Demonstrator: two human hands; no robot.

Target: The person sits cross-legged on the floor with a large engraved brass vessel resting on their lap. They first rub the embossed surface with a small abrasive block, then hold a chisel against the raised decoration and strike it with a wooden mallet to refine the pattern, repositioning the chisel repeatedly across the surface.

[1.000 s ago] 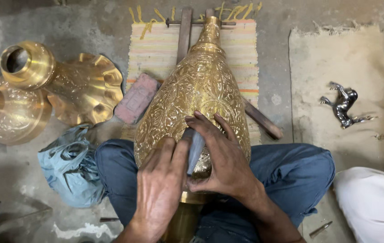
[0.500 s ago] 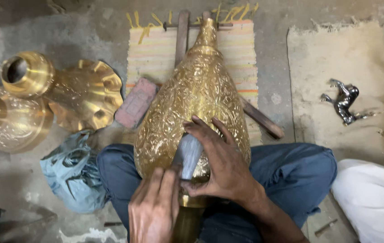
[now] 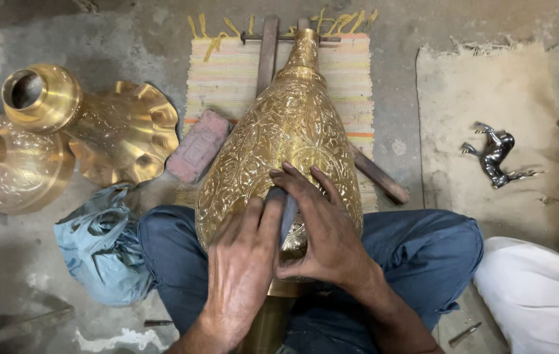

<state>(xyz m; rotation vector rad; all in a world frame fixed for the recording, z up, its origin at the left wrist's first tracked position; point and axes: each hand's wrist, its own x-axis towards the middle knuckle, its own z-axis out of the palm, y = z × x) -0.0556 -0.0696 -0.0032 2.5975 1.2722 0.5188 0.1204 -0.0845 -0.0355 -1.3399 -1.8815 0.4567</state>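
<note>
A large engraved brass vase point(image 3: 282, 134) lies across my lap, its narrow neck pointing away over a striped mat point(image 3: 227, 72). My left hand point(image 3: 243, 262) and my right hand point(image 3: 322, 226) both press a small grey pad point(image 3: 288, 210) against the lower belly of the vase. The fingers of both hands curl around the pad, hiding most of it. My legs in blue trousers point(image 3: 423, 255) sit under the vase.
Two polished brass vessels point(image 3: 89, 124) point(image 3: 4, 164) lie at the left on the concrete floor. A reddish brick point(image 3: 199, 145) and wooden bars point(image 3: 374, 174) lie by the mat. A blue cloth point(image 3: 99, 246) sits by my left knee. A small metal horse figure point(image 3: 494, 154) rests on a beige mat at right.
My left hand slid down toward me and then back up the vase beside the right hand. The pad stays pressed on the brass under my right fingers.
</note>
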